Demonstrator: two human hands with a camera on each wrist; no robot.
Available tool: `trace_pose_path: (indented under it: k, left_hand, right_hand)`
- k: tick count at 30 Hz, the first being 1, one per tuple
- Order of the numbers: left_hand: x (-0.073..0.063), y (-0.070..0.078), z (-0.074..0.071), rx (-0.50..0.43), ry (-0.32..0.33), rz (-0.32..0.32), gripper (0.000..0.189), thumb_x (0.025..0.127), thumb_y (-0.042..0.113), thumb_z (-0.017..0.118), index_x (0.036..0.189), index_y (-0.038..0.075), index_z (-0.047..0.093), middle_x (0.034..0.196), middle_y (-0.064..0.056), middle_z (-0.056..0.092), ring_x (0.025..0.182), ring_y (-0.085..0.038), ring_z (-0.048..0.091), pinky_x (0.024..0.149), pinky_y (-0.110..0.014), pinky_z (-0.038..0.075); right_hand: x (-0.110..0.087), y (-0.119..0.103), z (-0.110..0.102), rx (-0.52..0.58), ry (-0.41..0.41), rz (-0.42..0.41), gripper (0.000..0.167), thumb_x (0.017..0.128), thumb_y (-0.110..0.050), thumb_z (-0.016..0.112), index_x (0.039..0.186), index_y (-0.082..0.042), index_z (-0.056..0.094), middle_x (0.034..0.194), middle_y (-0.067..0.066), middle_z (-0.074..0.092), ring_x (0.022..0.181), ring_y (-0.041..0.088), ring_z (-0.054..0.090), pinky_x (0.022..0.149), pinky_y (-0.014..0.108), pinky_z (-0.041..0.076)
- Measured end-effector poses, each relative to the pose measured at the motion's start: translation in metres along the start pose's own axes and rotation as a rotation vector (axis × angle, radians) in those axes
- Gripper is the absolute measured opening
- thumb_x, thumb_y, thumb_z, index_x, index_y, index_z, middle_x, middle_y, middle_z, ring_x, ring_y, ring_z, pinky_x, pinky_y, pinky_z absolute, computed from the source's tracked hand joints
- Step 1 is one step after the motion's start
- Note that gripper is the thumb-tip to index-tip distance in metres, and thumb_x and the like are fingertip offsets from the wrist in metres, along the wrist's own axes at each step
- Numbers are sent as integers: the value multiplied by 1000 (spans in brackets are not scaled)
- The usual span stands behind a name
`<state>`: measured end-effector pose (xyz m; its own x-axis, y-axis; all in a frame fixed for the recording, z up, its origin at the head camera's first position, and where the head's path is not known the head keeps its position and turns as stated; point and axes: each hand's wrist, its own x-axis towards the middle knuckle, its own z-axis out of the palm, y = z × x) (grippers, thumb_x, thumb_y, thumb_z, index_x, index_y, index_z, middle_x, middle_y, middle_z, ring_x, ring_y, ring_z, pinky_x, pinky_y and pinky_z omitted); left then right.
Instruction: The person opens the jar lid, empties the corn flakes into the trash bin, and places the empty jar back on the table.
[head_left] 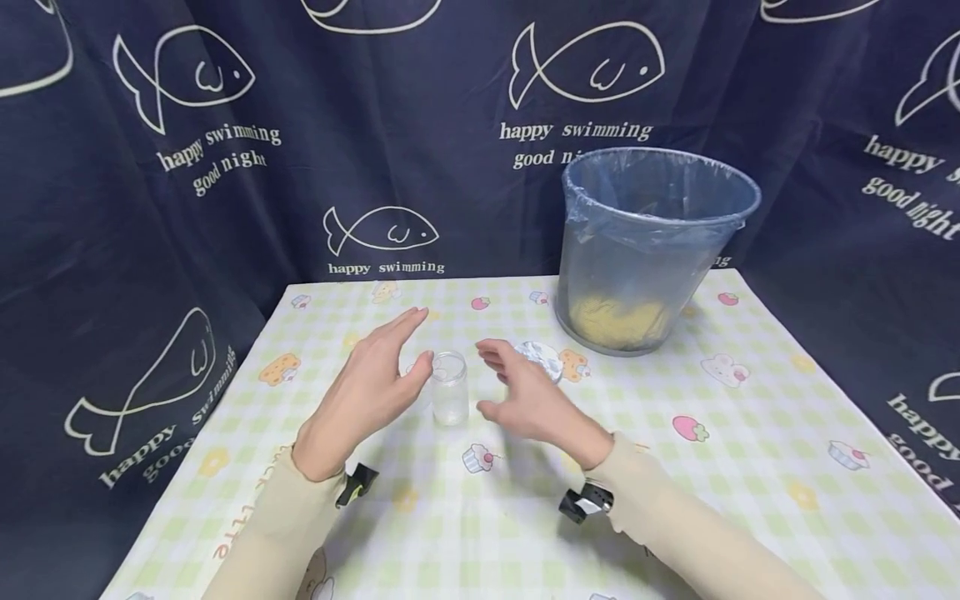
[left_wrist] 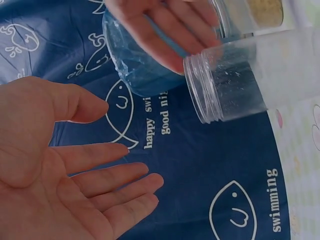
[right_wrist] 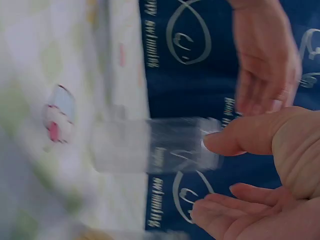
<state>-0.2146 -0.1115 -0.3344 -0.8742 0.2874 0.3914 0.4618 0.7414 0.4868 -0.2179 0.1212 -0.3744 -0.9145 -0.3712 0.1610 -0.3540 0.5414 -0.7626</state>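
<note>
A clear plastic jar [head_left: 450, 404] with a threaded neck and no lid on it stands upright on the table between my two hands. My left hand [head_left: 367, 387] hovers at its left, fingers extended and thumb apart, holding nothing. On the other side is my right hand [head_left: 534, 398], its fingers loosely bent and its palm turned toward the jar. In the right wrist view the right thumb [right_wrist: 245, 136] overlaps the jar's neck. Behind the right hand lies a round, silvery, crumpled-looking piece [head_left: 551, 360], partly hidden by that hand.
A large see-through bin [head_left: 675, 267] with a blue bag liner stands at the back right, yellow material [head_left: 618, 323] at its bottom. A pastel checked cloth [head_left: 465, 533] covers the table. Dark blue fish-print curtains [head_left: 457, 100] hang close behind and at both sides.
</note>
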Motion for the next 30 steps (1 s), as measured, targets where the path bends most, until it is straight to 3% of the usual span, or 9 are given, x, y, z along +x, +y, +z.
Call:
trace_pose_path:
  k: [4, 9, 16, 22, 30]
  left_hand:
    - [4, 5, 1, -5, -1, 4, 56, 100, 27, 58, 153, 10, 51, 158, -8, 49, 146, -25, 46, 120, -45, 36]
    - [11, 11, 3, -21, 13, 61, 56, 99, 24, 59, 151, 7, 52, 157, -9, 50, 145, -24, 47, 119, -44, 37]
    - [24, 24, 16, -54, -9, 132, 53, 98, 22, 59, 149, 8, 54, 155, -9, 51, 146, -22, 46, 120, -40, 36]
    - [33, 34, 30, -61, -41, 170, 53, 99, 23, 59, 149, 8, 54, 156, -9, 50, 147, -22, 44, 121, -39, 35]
    - [47, 46, 50, -49, -128, 161, 57, 99, 25, 59, 152, 7, 50, 157, -12, 49, 149, -30, 42, 123, -38, 30]
  right_hand:
    - [-12, -2, -23, 32, 74, -44, 66, 84, -1, 78, 144, -2, 51, 143, 16, 61, 134, 32, 58, 111, 40, 47]
    - [-23, 7, -48, 75, 185, -92, 52, 87, -1, 75, 136, -3, 58, 133, 12, 67, 127, 28, 63, 108, 37, 49]
    - [-30, 34, -70, 61, 279, -16, 45, 92, -1, 65, 137, -5, 59, 132, 12, 67, 125, 27, 64, 108, 37, 49]
    - [-30, 57, -75, 89, 261, 58, 53, 90, 0, 64, 142, 1, 51, 137, 18, 62, 131, 32, 59, 113, 41, 45]
    - [-28, 78, -76, 200, 131, 139, 72, 91, 0, 68, 154, 7, 33, 154, 29, 44, 145, 44, 42, 121, 50, 32]
